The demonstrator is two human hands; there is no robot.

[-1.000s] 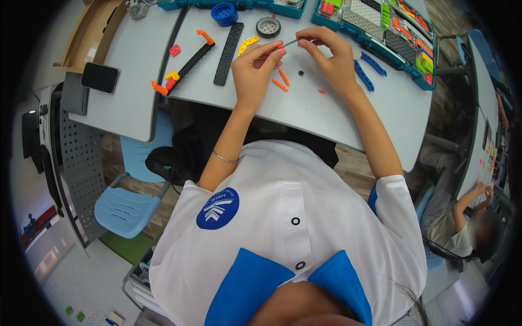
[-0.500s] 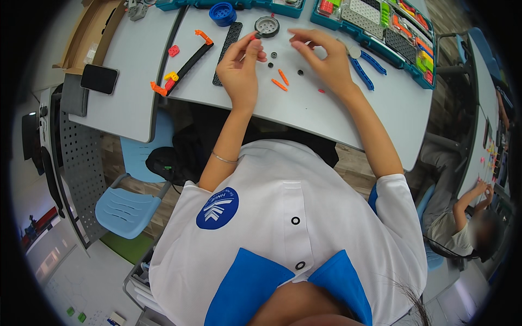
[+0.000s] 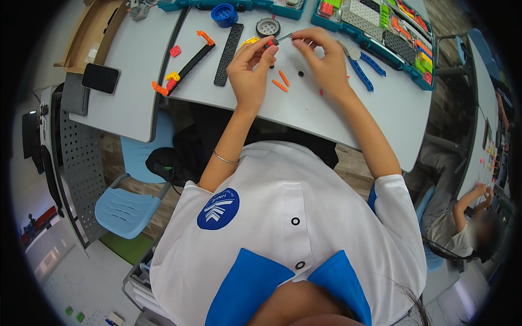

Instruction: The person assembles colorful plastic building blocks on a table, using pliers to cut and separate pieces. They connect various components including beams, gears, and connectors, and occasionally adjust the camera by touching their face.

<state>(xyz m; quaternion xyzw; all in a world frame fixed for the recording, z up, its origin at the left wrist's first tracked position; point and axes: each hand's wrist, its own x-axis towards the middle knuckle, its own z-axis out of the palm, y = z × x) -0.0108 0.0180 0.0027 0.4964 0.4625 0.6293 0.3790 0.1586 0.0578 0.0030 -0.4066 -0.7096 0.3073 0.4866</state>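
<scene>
Above the table, my left hand [image 3: 247, 76] pinches a small red-and-black building piece [image 3: 271, 43] between thumb and fingertips. My right hand [image 3: 326, 60] is closed on a thin dark grey rod [image 3: 285, 37], whose other end meets that piece. A yellow piece [image 3: 250, 41] shows just behind my left fingers. Just beyond lies a grey wheel with a black tyre [image 3: 268, 27]. Two orange pins [image 3: 280, 85] and a small black ring [image 3: 300, 73] rest on the table between my wrists.
Left of my hands are a black perforated strip [image 3: 228, 54] and a black beam with orange ends [image 3: 187, 66]. A blue wheel hub [image 3: 223, 15] stands at the back. Blue-handled pliers [image 3: 361, 75] and a teal parts case [image 3: 375, 27] are at the right. A phone [image 3: 100, 79] lies left.
My left hand has shifted right and slightly nearer, toward my right hand. The grey rod now shows between both hands. Small rings on the table have passed from sight near my left hand.
</scene>
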